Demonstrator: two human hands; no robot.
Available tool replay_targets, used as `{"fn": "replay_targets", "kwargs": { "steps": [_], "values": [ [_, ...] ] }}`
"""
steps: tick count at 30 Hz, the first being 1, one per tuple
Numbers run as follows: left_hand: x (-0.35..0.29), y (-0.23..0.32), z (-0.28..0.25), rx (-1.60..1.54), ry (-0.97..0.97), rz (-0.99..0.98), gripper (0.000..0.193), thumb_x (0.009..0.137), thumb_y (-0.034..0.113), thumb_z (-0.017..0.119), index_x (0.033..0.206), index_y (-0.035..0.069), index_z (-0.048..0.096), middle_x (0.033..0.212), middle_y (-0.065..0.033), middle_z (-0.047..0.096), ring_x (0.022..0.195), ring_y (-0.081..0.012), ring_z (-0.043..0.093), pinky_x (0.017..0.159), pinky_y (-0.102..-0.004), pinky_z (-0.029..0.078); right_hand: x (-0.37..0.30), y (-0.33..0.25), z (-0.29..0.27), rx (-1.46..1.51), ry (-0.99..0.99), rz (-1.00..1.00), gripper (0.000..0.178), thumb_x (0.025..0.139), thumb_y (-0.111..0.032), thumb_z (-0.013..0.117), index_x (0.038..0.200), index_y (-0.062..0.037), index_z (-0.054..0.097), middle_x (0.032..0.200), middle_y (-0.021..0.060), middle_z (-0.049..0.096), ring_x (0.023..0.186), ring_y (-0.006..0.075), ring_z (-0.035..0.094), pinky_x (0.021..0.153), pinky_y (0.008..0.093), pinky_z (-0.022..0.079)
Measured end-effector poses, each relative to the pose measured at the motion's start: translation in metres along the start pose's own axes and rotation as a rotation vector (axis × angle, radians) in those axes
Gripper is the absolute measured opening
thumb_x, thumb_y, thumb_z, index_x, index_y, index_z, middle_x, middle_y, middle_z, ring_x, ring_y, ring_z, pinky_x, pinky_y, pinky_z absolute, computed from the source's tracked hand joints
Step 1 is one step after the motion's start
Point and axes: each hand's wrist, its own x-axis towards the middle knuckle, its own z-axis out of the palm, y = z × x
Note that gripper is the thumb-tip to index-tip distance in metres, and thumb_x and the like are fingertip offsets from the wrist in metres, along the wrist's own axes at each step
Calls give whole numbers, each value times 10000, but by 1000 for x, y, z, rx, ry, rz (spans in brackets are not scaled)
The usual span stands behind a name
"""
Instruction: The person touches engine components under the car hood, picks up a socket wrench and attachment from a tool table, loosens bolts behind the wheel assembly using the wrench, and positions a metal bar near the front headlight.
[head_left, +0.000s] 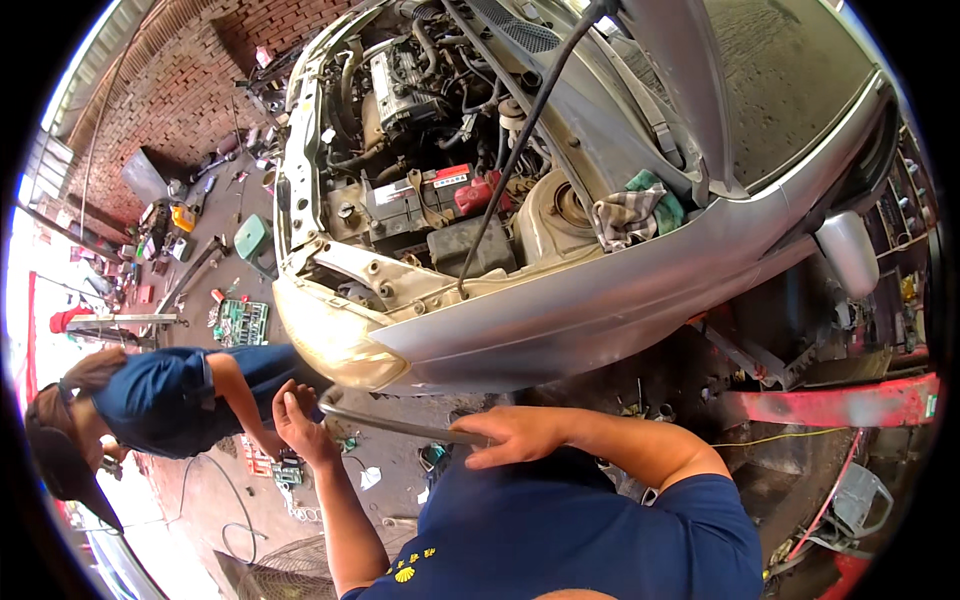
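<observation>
My right hand is closed round one end of a long grey bar with a bent far end. It lies level in front of my chest, beside the car's front corner. My left hand is raised near the bent end, its fingers curled together; whether anything small is in them is hidden. Just beyond the bar are the headlight and the silver fender. The hood is up on a black prop rod, over the engine and battery.
At my left a person in dark blue bends over, one arm reaching down to tools on the floor. A green tool case and a green stool stand beyond. A checked cloth lies on the fender edge. A red beam is at right.
</observation>
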Motion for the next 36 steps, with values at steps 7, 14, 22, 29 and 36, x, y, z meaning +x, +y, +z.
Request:
{"fn": "replay_targets", "kwargs": {
  "steps": [7, 14, 22, 29, 36],
  "values": [
    [-67, 29, 36, -68, -282, 37, 552, 1093, 495, 424, 1218, -5, 623, 995, -91, 677, 900, -193, 650, 837, -329, 509, 32, -41, -22, 97, 19, -219, 707, 1017, -327, 660, 1577, 6, 386, 1130, 208, 671, 1013, 316, 665, 909, 423, 519],
    [-99, 72, 98, -193, -593, -132, 600, 1113, 459, 470, 1283, -96, 623, 1231, -209, 663, 1115, -292, 673, 983, -409, 541, 67, -63, -18, -9, 38, -476, 909, 966, -174, 710, 1671, -32, 153, 1310, 241, 637, 1137, 335, 665, 1026, 432, 508],
    [-63, 65, 75, -372, -303, -62, 481, 1173, 375, 366, 808, 96, 510, 778, -75, 547, 767, -189, 513, 810, -369, 448, 40, -15, -39, 23, -146, -251, 817, 1008, -251, 665, 1667, -43, 229, 1227, 213, 667, 1060, 308, 668, 988, 407, 509],
    [1, 61, 14, -464, -193, -2, 444, 1185, 350, 334, 829, 112, 451, 767, -38, 486, 740, -172, 489, 757, -349, 462, 72, -50, -27, -95, 15, -28, 485, 1072, -274, 572, 1460, 16, 561, 1301, 254, 701, 1185, 405, 693, 1016, 431, 527],
    [106, 54, -24, -984, -237, -473, 364, 1171, 407, 403, 931, 153, 501, 642, 69, 372, 518, -70, 380, 622, -292, 437, 187, -62, 1, -296, 326, -119, 474, 1020, -242, 679, 1428, -8, 614, 1238, 264, 710, 1076, 398, 716, 935, 423, 561]
  ]
}}
